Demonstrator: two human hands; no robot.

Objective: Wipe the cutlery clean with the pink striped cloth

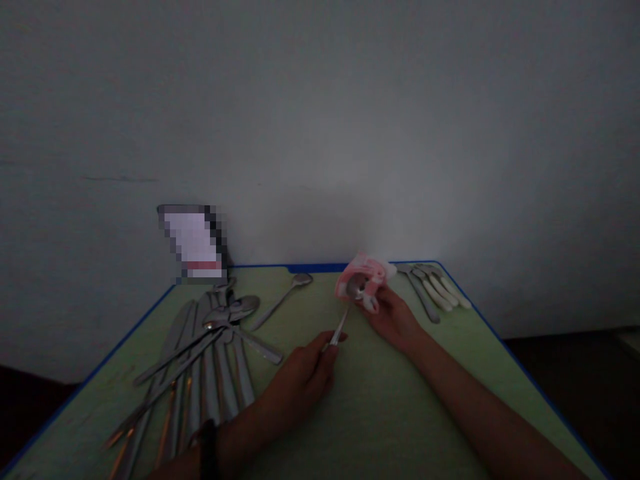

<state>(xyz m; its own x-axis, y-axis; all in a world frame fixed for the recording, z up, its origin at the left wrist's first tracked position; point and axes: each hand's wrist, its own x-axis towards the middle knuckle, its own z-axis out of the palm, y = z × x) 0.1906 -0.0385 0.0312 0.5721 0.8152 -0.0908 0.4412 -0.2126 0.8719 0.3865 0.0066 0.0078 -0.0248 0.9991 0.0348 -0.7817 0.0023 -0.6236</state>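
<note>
My left hand (305, 377) is closed around the handle end of a metal spoon (345, 319) that points up and right over the green table (400, 413). My right hand (393, 313) grips a pink and white cloth (365, 277), which is wrapped about the spoon's bowl. Both forearms reach in from the bottom edge. A dark band sits on my left wrist.
A heap of metal cutlery (210, 360) lies at the left, with one lone spoon (285, 297) beside it. Several pieces with pale handles (435, 288) lie at the back right. A blurred card (195, 243) leans against the wall. The table has a blue rim.
</note>
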